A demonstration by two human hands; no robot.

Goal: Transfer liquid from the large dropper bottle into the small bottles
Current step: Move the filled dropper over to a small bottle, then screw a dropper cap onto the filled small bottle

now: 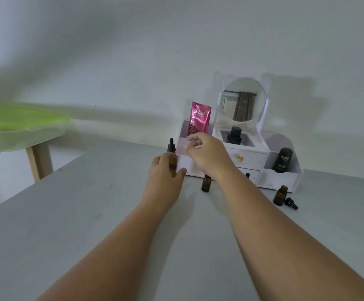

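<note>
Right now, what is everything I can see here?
table: one, grey, foreground
organiser: one, white, round mirror on top, table's back
large dropper bottle: one, amber, black cap, beside organiser's left end
small bottles: two, amber, before organiser
dropper cap: one, black, lying by right small bottle
sachet: one, pink, organiser's left compartment
black bottle: one, below mirror
dark container: one, organiser's right compartment
box: one, green lid, far left
left hand: one, gripping large dropper bottle
right hand: one, holding nothing, before the sachet
</note>
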